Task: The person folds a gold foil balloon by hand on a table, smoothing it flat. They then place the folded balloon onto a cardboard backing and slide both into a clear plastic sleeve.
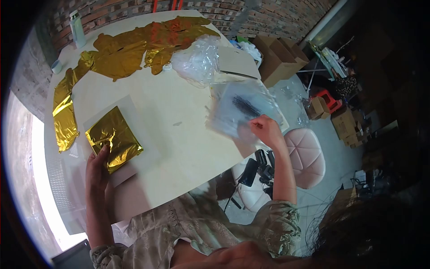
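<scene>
My left hand point(99, 165) grips the lower left edge of a folded gold foil packet point(117, 141), its thumb on top. Beneath the packet lies a translucent sheet or bag point(130, 102) on the tabletop. Over the right edge of a pile of clear plastic bags point(228, 119), my right hand point(268, 131) is closed with fingertips together. Whatever it may pinch is too small to make out. A bunch of thin black sticks point(246, 106) rests on the bags, just up and left of those fingertips.
Gold foil pieces point(118, 56) spread along the far and left sides of the table point(174, 148). Crumpled clear plastic point(197, 60) sits near a cardboard piece point(237, 60). A bottle point(77, 29) stands far left. Beyond the right edge are a cushioned stool point(305, 157) and cardboard boxes point(277, 58).
</scene>
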